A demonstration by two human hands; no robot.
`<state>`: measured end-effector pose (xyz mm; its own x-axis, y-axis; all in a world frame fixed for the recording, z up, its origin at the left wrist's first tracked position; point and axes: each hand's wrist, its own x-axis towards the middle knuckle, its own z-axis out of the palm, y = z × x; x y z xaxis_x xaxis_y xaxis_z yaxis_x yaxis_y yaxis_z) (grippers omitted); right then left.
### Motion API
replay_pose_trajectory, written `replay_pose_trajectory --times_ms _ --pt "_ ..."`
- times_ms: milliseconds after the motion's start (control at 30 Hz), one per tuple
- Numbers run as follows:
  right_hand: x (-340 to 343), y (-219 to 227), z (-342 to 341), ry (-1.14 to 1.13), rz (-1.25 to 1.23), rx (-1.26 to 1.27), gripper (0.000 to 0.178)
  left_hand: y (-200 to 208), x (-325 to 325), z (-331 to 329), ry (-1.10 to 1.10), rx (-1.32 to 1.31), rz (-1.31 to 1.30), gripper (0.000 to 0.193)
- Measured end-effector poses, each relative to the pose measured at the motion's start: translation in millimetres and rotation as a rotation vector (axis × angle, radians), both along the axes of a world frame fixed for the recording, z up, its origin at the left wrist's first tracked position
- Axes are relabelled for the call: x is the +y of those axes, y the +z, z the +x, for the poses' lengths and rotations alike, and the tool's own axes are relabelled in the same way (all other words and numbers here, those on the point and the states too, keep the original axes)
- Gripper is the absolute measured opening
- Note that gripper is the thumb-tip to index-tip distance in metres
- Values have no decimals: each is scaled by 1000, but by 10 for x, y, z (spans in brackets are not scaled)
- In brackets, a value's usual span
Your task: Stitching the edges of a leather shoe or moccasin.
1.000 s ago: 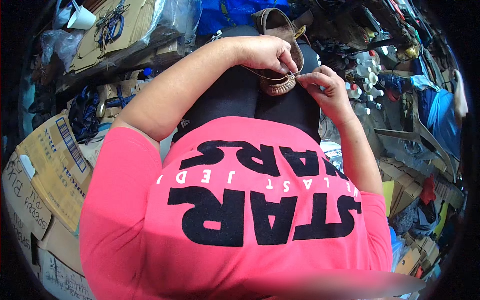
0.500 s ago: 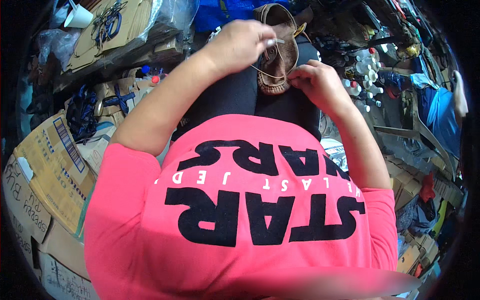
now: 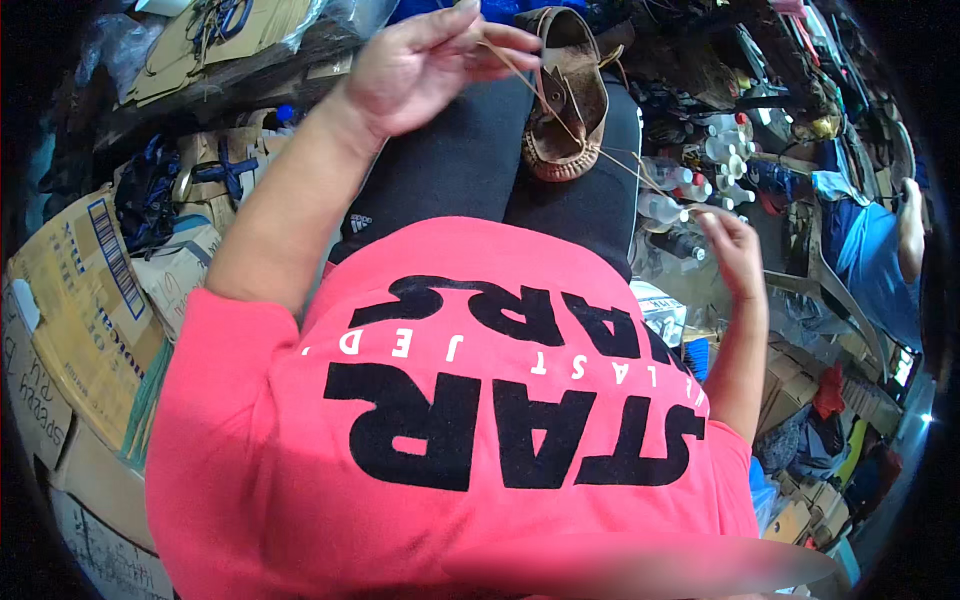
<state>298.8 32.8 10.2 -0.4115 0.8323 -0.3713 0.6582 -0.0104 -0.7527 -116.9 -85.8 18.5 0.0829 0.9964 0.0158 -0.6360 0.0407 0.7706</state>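
Note:
A brown moccasin-style shoe (image 3: 563, 166) rests on my dark-trousered thighs, its toe toward me and its opening facing up. Light tan thread (image 3: 512, 66) runs across the shoe from its toe seam. Up and left of the shoe, my left hand (image 3: 425, 65) has the thread across its fingers, which are partly stretched out. My right hand (image 3: 732, 245) is well out to the right, pinching the other length of thread between thumb and fingertips. Whether a needle is in that pinch is too small to tell. A short tan lace end sticks out beside the shoe's opening.
Several plastic bottles (image 3: 725, 150) stand close to my right hand. Flat cardboard (image 3: 215, 45) with cords on it lies at the upper left. Cardboard boxes (image 3: 85, 310) crowd my left side. Blue cloth (image 3: 875, 250) hangs at the far right.
Both hands have moved apart from the shoe: the left up and leftward, the right out and down to the right. The thread is now drawn out on both sides.

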Motion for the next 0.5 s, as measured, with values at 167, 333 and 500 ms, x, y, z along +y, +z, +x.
replay_pose_trajectory --times_ms 167,333,500 --pt "-248 -142 30 487 633 -450 35 -261 153 -166 8 -636 -291 47" --pt "-272 -363 443 220 231 -295 25 -702 148 -608 -518 -485 162 42" --pt "-20 -139 502 -483 -16 260 59 -213 -85 -970 548 619 -429 40"
